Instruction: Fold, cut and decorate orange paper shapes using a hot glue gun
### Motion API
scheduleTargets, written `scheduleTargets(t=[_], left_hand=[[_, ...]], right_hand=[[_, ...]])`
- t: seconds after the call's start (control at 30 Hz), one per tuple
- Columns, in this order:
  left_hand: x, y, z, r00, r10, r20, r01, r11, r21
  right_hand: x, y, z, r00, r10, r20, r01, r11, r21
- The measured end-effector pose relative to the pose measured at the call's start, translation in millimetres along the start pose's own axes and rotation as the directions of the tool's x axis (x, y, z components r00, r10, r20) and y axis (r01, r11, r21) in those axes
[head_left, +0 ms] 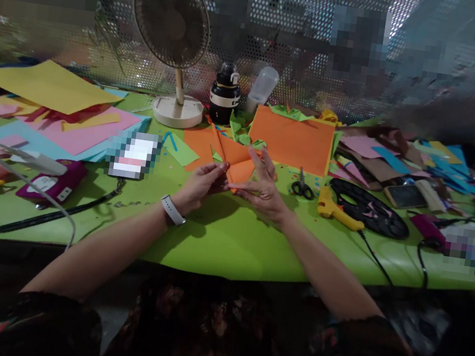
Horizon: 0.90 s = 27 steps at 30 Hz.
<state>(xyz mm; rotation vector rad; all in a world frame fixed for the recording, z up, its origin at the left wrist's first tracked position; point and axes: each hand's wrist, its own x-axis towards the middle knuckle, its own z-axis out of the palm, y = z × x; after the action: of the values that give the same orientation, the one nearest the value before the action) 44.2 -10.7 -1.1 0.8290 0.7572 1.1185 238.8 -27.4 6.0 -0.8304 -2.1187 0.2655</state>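
Over the middle of the green table, a folded piece of orange paper (240, 174) is between my two hands. My left hand (204, 186), with a white band at the wrist, pinches its left end. A thin orange paper strip (218, 140) slants up and away from these fingertips. On the right side, the thumb and a finger of my right hand (267, 191) close on the paper's lower edge, while other fingers spread upward. Behind lie orange sheets (193, 143) and crumpled green paper pieces (241, 131). How the fingertips meet the paper is partly hidden.
Scissors (302, 186), a yellow glue gun (337, 209) and a black tray (374, 209) lie right. At left are a phone (134, 155), a purple box (53, 181) and coloured sheets (47, 86). A fan (178, 112) and a black bottle (225, 96) stand behind.
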Motion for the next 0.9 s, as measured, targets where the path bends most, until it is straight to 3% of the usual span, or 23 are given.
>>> scheduleTargets(t=[0.33, 0.43, 0.53, 0.6, 0.67, 0.73, 0.83, 0.9], left_hand=[[-2, 2, 4.8, 0.998, -0.028, -0.056, 0.027, 1.000, -0.010], [-2, 2, 3.6, 0.999, 0.020, -0.048, -0.019, 1.000, 0.019], [-3, 2, 1.8, 0.996, 0.083, 0.013, -0.084, 0.991, 0.100], [-3, 3, 0.9, 0.995, 0.083, 0.063, -0.092, 0.983, 0.160], [-4, 4, 0.3, 0.993, 0.072, 0.097, -0.091, 0.973, 0.213], [-3, 5, -0.2, 0.992, 0.070, 0.107, -0.095, 0.963, 0.253], [-2, 8, -0.3, 0.995, 0.095, 0.044, -0.103, 0.967, 0.232], [0, 9, 0.2, 0.995, 0.100, -0.029, -0.093, 0.978, 0.187]], right_hand=[[-2, 5, 5, 0.997, 0.022, -0.068, -0.026, 0.998, -0.061], [-2, 2, 2, 0.997, 0.046, -0.058, -0.048, 0.999, -0.025], [1, 2, -2, 0.969, 0.141, -0.201, -0.134, 0.990, 0.048], [4, 5, -4, 0.914, 0.275, -0.300, -0.225, 0.956, 0.191], [6, 11, -6, 0.867, 0.441, -0.234, -0.326, 0.855, 0.403], [7, 15, -8, 0.832, 0.554, -0.036, -0.442, 0.700, 0.561], [7, 15, -7, 0.786, 0.587, 0.194, -0.557, 0.536, 0.634], [7, 13, -4, 0.782, 0.586, 0.211, -0.561, 0.515, 0.648]])
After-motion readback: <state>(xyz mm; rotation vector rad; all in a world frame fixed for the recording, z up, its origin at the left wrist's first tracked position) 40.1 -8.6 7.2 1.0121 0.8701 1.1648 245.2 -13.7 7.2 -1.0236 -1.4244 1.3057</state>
